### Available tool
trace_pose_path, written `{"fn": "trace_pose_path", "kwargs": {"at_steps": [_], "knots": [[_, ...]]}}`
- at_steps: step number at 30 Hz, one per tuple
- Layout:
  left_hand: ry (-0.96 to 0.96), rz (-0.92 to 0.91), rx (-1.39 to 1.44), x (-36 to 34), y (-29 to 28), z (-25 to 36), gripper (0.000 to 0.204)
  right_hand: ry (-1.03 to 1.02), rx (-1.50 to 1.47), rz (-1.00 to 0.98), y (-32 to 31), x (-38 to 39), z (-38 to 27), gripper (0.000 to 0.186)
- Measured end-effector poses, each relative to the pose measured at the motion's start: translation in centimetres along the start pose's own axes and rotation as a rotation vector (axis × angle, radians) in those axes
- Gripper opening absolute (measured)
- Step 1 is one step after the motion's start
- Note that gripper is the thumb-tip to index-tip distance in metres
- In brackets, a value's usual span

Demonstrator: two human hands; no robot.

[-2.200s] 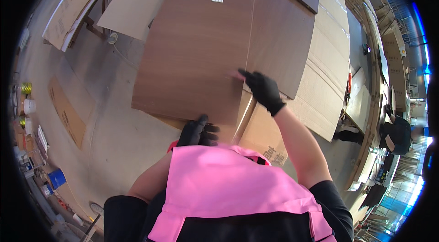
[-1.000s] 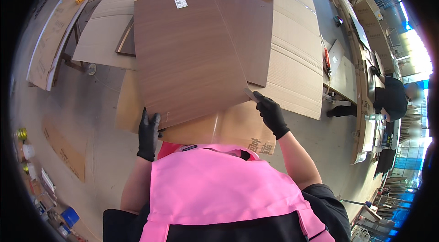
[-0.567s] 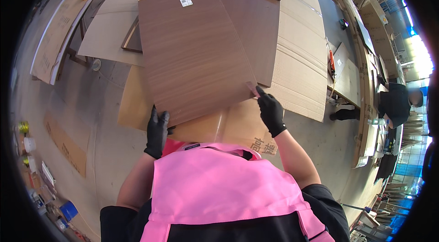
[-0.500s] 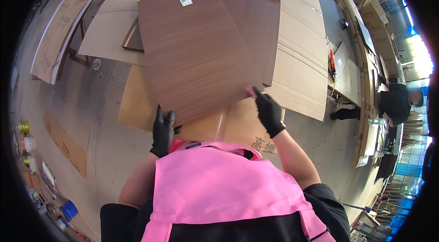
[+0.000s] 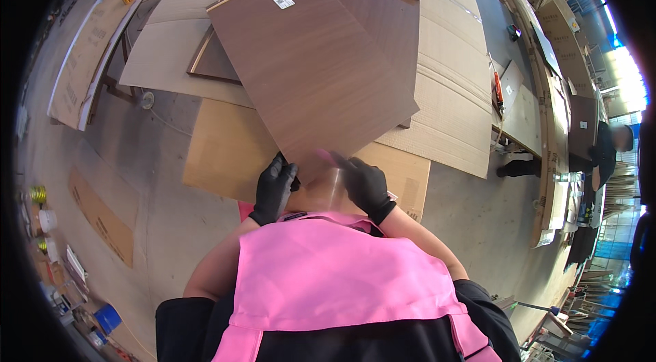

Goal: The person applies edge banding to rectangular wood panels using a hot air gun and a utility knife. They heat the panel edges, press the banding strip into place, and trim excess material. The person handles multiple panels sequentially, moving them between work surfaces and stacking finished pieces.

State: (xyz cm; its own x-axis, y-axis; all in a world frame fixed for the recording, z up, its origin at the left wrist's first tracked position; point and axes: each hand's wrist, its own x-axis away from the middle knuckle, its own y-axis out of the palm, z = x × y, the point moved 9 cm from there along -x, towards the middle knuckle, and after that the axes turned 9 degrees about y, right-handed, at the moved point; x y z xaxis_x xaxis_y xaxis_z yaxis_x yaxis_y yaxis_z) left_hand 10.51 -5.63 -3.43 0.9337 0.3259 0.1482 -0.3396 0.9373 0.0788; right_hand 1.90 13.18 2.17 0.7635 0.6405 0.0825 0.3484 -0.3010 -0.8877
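A dark brown wooden panel (image 5: 307, 68) with a small white label lies at a slant in front of me, one corner pointing toward my body. My left hand (image 5: 275, 188), in a black glove, is closed on that near corner. Also gloved in black, my right hand (image 5: 367, 188) is at the panel's near edge and pinches a small pink piece (image 5: 324, 155) against it. Motion blurs the pink piece, so I cannot tell whether it is cloth or sponge. Under the panel lie more brown panels (image 5: 393, 27).
Large cardboard sheets (image 5: 451, 82) lie beneath the panels, and a tan carton (image 5: 222, 150) is nearest me. A bench (image 5: 85, 78) stands at the left. A cardboard strip (image 5: 102, 218) lies on the floor. At the right, a person (image 5: 603, 157) is beside stacked boards.
The panel has turned, its near corner swinging right and its right corner moving outward. My right hand has moved left and nearer with the pink piece; my left hand has shifted right with the corner.
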Motion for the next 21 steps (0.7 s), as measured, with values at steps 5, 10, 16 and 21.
{"fn": "trace_pose_path", "kwargs": {"at_steps": [5,10,16,21], "knots": [[-0.152,-0.056,0.077,-0.8,1.1,-0.5,0.023,0.260,-0.056,0.116,-0.7,-0.2,3.7,0.049],[-0.317,-0.141,0.191,-1.4,0.7,-1.4,0.026,-0.121,0.019,0.001,1.4,0.7,-0.9,0.045],[-0.293,-0.134,0.409,-1.7,-0.1,-2.4,0.032,0.302,-0.029,0.318,-1.3,1.3,2.4,0.050],[-0.177,0.153,0.441,-3.0,-4.6,-2.2,0.036,-0.078,-0.240,-0.056,2.5,1.2,-1.3,0.039]]}}
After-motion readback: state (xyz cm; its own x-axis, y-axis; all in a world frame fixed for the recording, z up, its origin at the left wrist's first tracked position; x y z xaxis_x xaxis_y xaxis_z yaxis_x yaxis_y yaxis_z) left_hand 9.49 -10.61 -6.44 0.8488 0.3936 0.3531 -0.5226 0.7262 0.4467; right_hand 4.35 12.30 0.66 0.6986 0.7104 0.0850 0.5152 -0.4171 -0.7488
